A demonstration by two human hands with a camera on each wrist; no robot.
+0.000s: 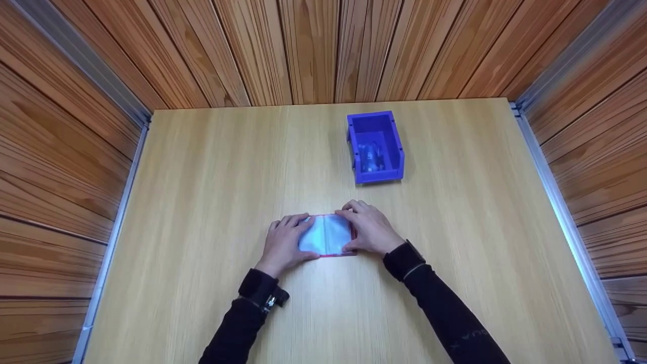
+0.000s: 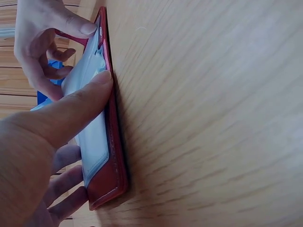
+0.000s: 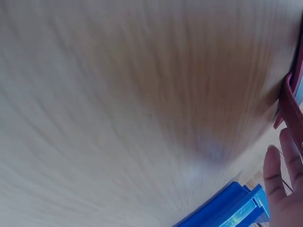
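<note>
While lying flat nr the table's (image 1: 202, 177) front edge, a red card holder (image 1: 328, 235) is pinched at opposite ends by left hand (image 1: 284, 243) & right hand (image 1: 369, 230); 1 blue bin (image 1: 375, 146) is set toward the back edge.

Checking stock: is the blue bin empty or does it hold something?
Not empty: the blue bin holds small pale pieces on its floor; what they are cannot be told.
</note>
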